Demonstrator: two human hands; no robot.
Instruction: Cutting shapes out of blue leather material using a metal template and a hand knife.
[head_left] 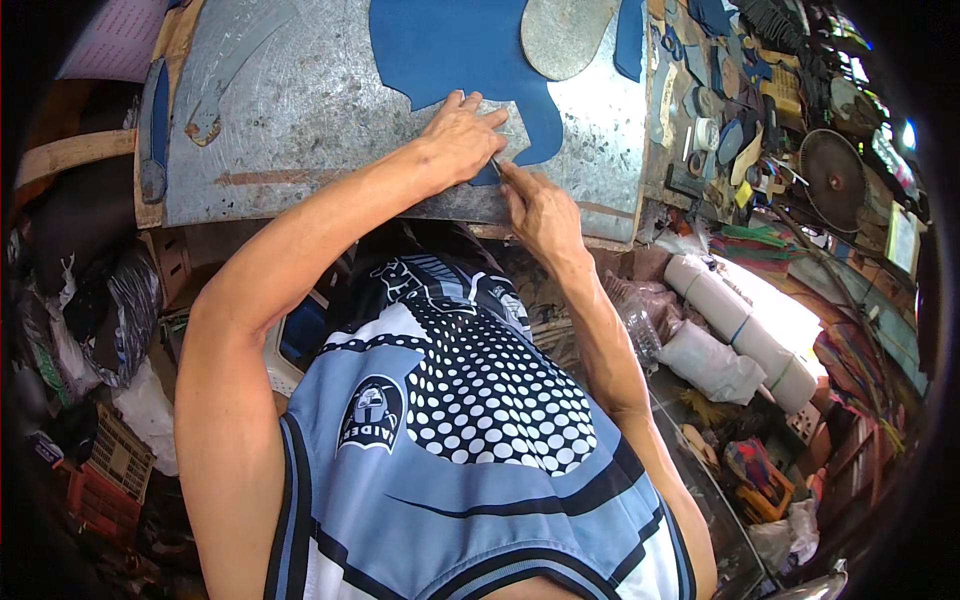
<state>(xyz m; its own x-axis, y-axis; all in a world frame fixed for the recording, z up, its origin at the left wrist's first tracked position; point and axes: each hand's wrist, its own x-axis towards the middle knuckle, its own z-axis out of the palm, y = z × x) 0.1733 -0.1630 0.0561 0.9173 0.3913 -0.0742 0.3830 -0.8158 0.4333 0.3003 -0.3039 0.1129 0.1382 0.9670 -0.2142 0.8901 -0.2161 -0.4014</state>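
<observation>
- Fingers [494, 117] of the left hand [460, 140] are spread and laid down flat, holding no object that can be seen; their tips lie at the lower edge of the blue sheet [450, 50].
- Right hand [546, 216]: fingers closed around a slim knife-like tool [496, 168], whose tip points up and toward the left hand.
- Both hands are close together, near the front edge of the metal-topped desk [330, 130].
- Blue sheet lies flat across the upper middle of the desk, with a curved arm running down on its right side.
- Small blue patch [485, 176] shows between the 2 hands, just beside the tool; whether it joins the sheet cannot be told.
- Rounded tan template [566, 38] rests on the sheet's upper right part, with a narrow blue piece [629, 40] apart from it, farther right.
- Long curved gray strip [235, 75] lies on the left of the desk; a blue strip [155, 130] sits along the left edge.
- Right of the metal top: scraps, a white tape roll [706, 134] and a round fan [834, 180].
- Below, on the right, are wrapped white rolls [745, 330]; on the lower left, a red crate [103, 503].
</observation>
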